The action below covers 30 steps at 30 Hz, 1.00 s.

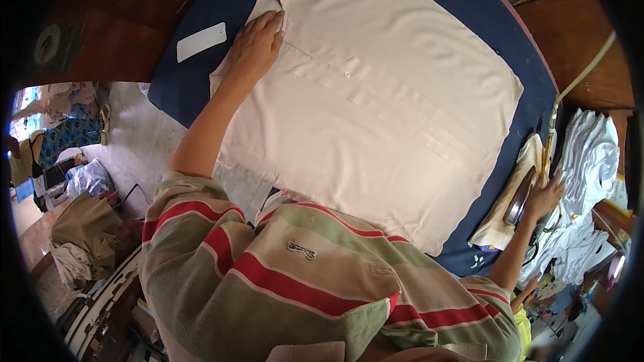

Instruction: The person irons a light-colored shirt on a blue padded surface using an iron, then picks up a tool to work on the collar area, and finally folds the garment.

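Observation:
A pale pink shirt (pixel 376 114) lies spread out, its buttoned front up, over a dark blue padded table (pixel 181 87). My left hand (pixel 258 43) rests flat on the shirt at its far left edge, fingers stretched forward and nothing held. To its left is a blank white card (pixel 201 42) on the blue cover. Off at the right edge, my right hand (pixel 545 198) is closed around the handle of an iron (pixel 520 202), partly hidden by the fingers. The iron stands on a beige cloth pad (pixel 495 231), apart from the shirt.
A pale hose (pixel 590 64) runs up from the iron. White garments (pixel 592 154) are piled beyond my right hand. Brown cloth (pixel 87 228) and a clear plastic bag (pixel 90 177) lie at the left, near the pale floor (pixel 134 127). Someone in yellow (pixel 523 323) is partly visible lower right.

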Available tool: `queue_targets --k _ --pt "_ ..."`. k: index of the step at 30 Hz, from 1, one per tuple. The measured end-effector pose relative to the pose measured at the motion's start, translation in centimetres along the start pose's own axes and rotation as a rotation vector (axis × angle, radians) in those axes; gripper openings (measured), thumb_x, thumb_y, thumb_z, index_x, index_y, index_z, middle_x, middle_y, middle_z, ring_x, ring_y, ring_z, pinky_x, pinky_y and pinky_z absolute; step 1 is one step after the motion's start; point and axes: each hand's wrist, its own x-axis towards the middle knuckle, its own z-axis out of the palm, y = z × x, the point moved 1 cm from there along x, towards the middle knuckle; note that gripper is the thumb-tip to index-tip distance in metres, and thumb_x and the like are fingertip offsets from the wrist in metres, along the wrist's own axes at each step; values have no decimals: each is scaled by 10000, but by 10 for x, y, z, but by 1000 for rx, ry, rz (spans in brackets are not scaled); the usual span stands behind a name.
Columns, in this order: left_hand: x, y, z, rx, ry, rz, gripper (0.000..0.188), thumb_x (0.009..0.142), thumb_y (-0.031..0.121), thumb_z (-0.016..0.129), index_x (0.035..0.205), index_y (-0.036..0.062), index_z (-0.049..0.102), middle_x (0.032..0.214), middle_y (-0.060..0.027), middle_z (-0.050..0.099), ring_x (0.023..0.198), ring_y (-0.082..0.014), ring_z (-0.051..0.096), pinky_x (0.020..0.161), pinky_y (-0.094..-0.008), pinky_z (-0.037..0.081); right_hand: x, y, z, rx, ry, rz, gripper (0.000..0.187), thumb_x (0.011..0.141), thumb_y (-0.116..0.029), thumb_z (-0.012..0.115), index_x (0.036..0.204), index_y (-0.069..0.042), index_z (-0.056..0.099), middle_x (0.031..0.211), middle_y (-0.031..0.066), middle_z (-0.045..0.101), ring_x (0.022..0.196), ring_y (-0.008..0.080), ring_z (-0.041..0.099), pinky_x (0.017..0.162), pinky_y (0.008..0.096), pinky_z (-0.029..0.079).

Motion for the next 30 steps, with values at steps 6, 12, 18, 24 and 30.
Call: queue_targets --k 6,12,18,24,30 --pt "3 17 -4 -16 -8 -191 362 879 256 529 1206 103 539 1134 -87 572 1077 -266 535 882 -391 444 -5 151 76 195 -223 120 711 788 -391 636 1313 20 392 1197 264 527 1120 355 522 926 389 416" --pt "2 28 8 -50 22 -274 308 876 210 526 1182 180 537 1066 -49 591 977 -237 586 819 -363 488 35 144 70 755 -797 551 368 747 -361 709 847 -57 526 579 32 497 453 158 512 433 315 427" --pt "-7 21 10 -76 157 -197 312 862 151 521 1173 159 546 1094 -67 589 1017 -255 563 851 -380 461 22 114 47 712 -535 426 298 724 -313 699 738 -49 561 541 13 501 409 128 481 392 292 378" --pt "-26 59 5 -174 45 356 378 839 191 564 1212 146 528 1239 -34 524 1122 -212 491 944 -393 361 18 107 37 742 -540 403 301 727 -283 712 824 -36 571 562 4 494 423 111 475 398 280 381" --pt "-30 58 12 -111 -121 293 517 817 292 591 1299 156 463 1371 -18 414 1265 -186 353 1028 -445 232 22 53 -20 648 -428 101 469 710 -303 705 983 59 584 721 130 621 608 203 605 566 335 474"
